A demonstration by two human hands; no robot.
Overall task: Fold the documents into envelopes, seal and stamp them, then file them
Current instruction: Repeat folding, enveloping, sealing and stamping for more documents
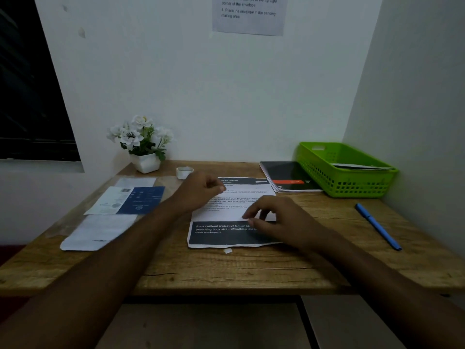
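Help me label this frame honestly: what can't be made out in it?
- Grey paper notice on the wall, head view: top cut off by the frame edge; only steps 3 and 4 show.
- White-and-dark printed document: small text blurred, part covered by the right hand.
- Left hand: curled fingers hide whether its grip pinches the document.
- Green plastic basket: its wall hides most of the papers inside.
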